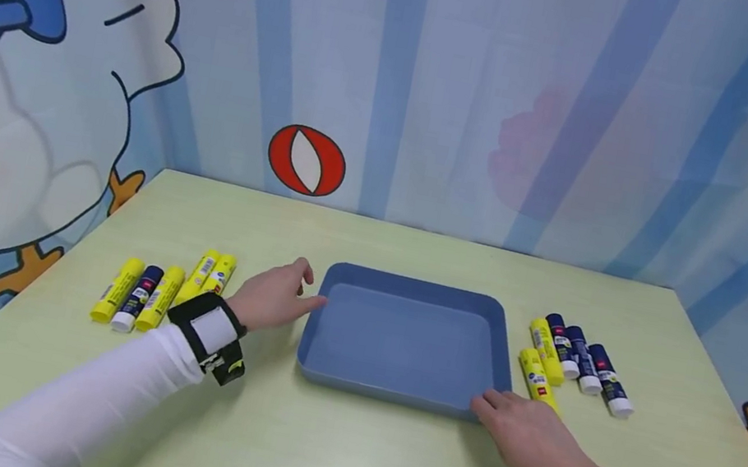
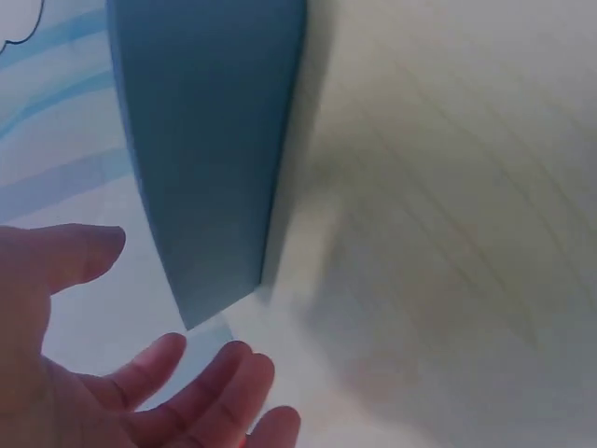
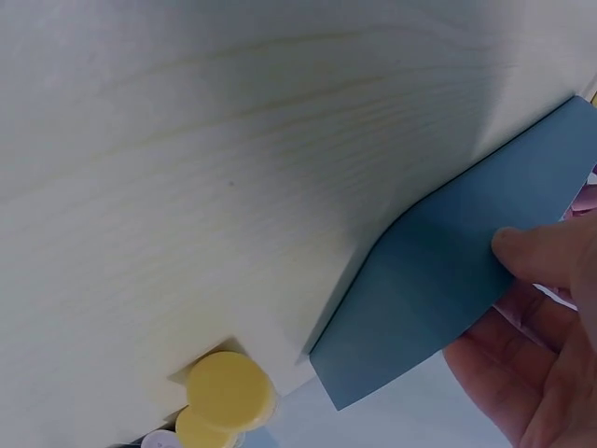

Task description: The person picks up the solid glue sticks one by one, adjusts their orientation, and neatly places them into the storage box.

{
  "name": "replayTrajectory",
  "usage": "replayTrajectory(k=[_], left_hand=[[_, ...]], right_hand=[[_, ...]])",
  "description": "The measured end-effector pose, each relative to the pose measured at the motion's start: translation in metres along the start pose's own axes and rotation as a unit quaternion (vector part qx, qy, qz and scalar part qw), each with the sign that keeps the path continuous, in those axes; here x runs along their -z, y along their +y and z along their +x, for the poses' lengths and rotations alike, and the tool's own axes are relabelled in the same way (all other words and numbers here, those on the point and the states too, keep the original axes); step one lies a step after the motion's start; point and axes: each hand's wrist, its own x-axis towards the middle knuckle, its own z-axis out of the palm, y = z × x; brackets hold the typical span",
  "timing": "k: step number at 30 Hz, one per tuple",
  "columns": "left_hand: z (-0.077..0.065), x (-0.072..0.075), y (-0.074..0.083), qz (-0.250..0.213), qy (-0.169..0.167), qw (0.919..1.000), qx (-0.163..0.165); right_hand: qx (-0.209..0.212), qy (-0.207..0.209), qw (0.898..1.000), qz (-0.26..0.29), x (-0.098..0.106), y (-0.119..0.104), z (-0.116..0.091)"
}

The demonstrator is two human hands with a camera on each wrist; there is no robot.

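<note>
I'm watching the blue tray [image 1: 408,340] lying flat on the pale table [image 1: 335,452], between the two hands. The right hand [image 1: 538,446] is pinching the tray's near right corner, its thumb pressing the outer wall and its fingers lying across the rim. The left hand [image 1: 272,297] is hovering at the left edge, fingers spread and loosely bent; whether its thumb is touching the rim, I'm not able to tell.

I'm checking labels on the glue sticks. Left of the tray, four yellow sticks [image 1: 160,298] and one navy stick [image 1: 137,300] are lying side by side; right of it, two yellow tubes [image 1: 546,352] and three navy tubes [image 1: 610,381] are lying close together. I'm making out small red patches, pale print and a barcode-like block, but the lettering is coming through too small to read.
</note>
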Motion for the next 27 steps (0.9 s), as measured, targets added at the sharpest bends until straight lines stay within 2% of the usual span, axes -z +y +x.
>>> replayTrajectory(k=[3,6,14,18,23,27], left_hand=[[0.007,-0.004,-0.003,0.029,-0.024,0.9990,0.024],[0.011,-0.007,-0.003,0.053,-0.041,0.9972,0.032],[0.016,-0.023,-0.004,0.064,-0.053,0.9966,-0.001],[0.010,-0.022,-0.001,0.064,-0.060,0.9961,0.007],[0.010,-0.018,0.007,0.081,-0.052,0.9953,-0.011],[0.014,-0.015,0.012,0.088,-0.052,0.9946,-0.015]], right_hand=[[0.001,0.001,1.000,0.000,-0.002,-0.001,0.001],[0.004,0.005,1.000,-0.001,-0.005,-0.003,0.001],[0.001,0.011,1.000,-0.001,-0.007,-0.005,-0.002],[-0.008,-0.001,1.000,0.003,-0.007,-0.005,-0.001],[-0.020,-0.011,0.999,0.029,-0.001,-0.003,-0.002],[-0.035,0.023,0.997,0.064,0.010,0.003,-0.006]])
